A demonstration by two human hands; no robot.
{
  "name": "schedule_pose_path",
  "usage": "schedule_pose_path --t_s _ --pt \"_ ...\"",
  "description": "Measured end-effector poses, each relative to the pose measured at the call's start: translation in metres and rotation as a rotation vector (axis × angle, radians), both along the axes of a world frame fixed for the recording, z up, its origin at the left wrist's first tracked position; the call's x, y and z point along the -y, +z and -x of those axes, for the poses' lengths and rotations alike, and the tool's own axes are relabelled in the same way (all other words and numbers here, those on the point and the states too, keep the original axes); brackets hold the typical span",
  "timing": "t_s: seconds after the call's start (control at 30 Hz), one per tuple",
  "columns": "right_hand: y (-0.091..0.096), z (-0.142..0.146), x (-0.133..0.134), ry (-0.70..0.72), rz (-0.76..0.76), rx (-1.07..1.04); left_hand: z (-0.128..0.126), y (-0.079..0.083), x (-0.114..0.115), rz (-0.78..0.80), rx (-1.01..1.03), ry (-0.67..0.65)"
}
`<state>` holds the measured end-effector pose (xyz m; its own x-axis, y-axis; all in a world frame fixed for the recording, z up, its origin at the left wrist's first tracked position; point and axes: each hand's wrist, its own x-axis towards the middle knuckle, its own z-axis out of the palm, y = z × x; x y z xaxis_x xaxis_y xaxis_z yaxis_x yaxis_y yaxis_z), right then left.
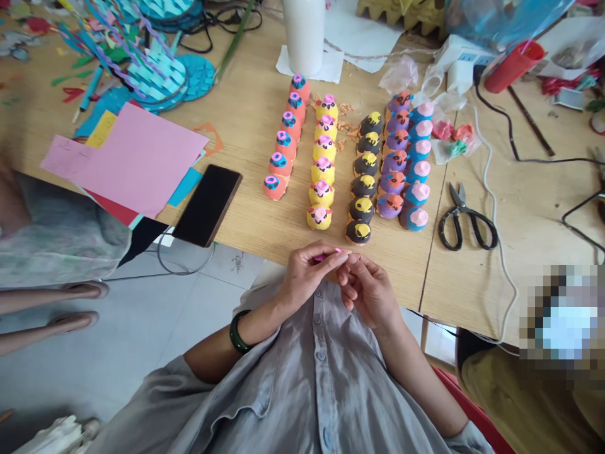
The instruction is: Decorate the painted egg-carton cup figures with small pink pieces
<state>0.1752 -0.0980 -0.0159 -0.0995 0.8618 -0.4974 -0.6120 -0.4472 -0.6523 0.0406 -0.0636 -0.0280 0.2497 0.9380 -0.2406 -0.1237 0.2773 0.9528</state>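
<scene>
My left hand [309, 270], with a dark green bangle on its wrist, is closed in a pinch on a small bright pink piece of clay [320, 258]. My right hand [368, 282] meets it, thumb and forefinger pressed together at the end of the piece; its other fingers curl loosely. Just beyond both hands, painted-looking clay figures stand in rows: orange ones [285, 140], yellow ones [324, 148], black ones [365, 164], purple ones [393, 180] and blue ones with pink tops [420, 170]. Fingers hide most of the pink piece.
Black-handled scissors [466, 221] lie right of the rows, beside a white cable [494, 208]. A dark phone [208, 205] and pink paper [151, 154] lie left. At the back stand a white cylinder [305, 38] and power strip [460, 53]. Other people sit at both sides.
</scene>
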Motion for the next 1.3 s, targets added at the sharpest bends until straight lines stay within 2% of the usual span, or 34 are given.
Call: schedule_pose_path --t_s 0.13,0.23,0.43,0.67,0.93,1.3 --pt "-0.0004 -0.0018 -0.0001 -0.033 0.007 -0.026 0.0006 0.0000 -0.0002 0.057 0.081 -0.072" --pt "-0.0003 -0.0022 0.0004 -0.024 0.016 -0.025 0.0007 -0.0005 0.0008 0.140 0.113 -0.048" --pt "0.0000 0.0013 0.0004 0.008 0.014 0.038 0.0016 -0.0001 0.0002 0.071 0.035 0.023" --pt "0.0014 -0.0005 -0.0010 -0.079 -0.018 0.006 -0.0002 0.0011 0.0013 0.155 0.130 -0.061" --pt "-0.0003 0.0007 -0.0007 -0.065 -0.024 0.046 -0.0032 0.0039 0.0040 0.173 0.136 0.027" --pt "-0.0025 0.0006 0.0004 -0.083 -0.064 0.119 -0.0047 0.0040 0.0022 0.182 0.127 0.032"
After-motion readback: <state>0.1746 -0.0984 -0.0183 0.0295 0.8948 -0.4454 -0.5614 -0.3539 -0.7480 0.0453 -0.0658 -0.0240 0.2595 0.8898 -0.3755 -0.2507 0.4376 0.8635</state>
